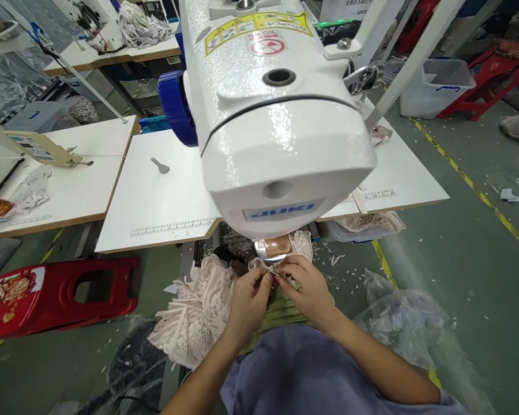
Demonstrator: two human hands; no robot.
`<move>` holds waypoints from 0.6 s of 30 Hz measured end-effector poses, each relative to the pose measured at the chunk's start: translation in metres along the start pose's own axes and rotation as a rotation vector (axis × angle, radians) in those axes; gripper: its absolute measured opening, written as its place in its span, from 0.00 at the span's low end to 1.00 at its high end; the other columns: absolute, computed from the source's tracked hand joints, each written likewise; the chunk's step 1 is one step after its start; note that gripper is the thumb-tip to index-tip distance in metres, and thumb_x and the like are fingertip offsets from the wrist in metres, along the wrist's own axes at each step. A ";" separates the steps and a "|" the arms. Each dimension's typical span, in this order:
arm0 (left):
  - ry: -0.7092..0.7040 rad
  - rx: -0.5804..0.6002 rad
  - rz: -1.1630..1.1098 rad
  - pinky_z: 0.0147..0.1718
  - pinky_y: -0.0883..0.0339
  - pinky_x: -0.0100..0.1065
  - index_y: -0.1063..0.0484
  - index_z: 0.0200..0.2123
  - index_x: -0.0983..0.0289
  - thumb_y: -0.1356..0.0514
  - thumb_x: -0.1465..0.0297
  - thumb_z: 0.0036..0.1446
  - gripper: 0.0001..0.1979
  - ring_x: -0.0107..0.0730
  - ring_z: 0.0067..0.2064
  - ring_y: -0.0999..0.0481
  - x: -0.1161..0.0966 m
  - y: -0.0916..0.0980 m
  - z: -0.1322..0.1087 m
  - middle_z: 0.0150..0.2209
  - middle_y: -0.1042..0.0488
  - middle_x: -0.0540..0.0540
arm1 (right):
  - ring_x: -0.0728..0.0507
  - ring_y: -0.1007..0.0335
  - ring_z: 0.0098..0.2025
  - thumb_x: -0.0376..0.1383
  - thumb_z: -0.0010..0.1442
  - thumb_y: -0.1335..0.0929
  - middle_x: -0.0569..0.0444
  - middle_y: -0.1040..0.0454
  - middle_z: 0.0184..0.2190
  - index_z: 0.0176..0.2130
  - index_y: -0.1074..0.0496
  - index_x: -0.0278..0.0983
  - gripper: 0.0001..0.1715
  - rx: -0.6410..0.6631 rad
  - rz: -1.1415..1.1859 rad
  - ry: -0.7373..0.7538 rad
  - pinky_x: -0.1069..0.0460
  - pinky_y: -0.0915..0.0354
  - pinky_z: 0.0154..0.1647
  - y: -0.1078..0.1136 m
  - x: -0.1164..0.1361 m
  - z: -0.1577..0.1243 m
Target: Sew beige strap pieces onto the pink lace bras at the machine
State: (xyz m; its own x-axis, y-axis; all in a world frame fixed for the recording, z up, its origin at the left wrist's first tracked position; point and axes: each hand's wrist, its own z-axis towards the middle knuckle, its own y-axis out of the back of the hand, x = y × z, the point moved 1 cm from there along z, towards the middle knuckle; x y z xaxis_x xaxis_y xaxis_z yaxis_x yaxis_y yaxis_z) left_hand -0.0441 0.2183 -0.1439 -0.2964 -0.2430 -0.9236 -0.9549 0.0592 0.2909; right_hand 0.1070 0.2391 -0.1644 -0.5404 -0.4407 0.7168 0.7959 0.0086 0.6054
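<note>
In the lower middle of the frame we see both hands meeting just under the front of the white sewing machine (pixel 281 127). The left hand (pixel 247 302) and the right hand (pixel 310 291) each pinch the edge of a small pale lace piece (pixel 263 265) between thumb and forefinger, fingertips almost touching. The piece sits between the hands and the machine (its upper part is hidden behind the machine). A heap of lace (pixel 196 314) hangs just left of the left hand, below the white table (pixel 164 196). A red stool (pixel 60 291) lies at the lower left.
</note>
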 end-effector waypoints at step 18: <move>0.195 0.125 -0.416 0.23 0.47 0.28 0.28 0.25 0.65 0.34 0.49 0.50 0.23 0.23 0.23 0.41 -0.002 0.021 0.010 0.22 0.35 0.48 | 0.37 0.26 0.40 0.27 0.56 0.33 0.45 0.22 0.36 0.42 0.24 0.37 0.14 0.253 -0.569 -0.043 0.47 0.31 0.40 0.114 -0.102 0.168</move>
State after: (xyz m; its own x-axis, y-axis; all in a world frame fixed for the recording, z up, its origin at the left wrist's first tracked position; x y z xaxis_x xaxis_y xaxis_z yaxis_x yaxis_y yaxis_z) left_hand -0.0636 0.2298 -0.1386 0.1084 -0.4478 -0.8876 -0.9901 0.0318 -0.1370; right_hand 0.2070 0.4361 -0.1100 -0.8753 -0.4025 0.2682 0.2939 -0.0022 0.9558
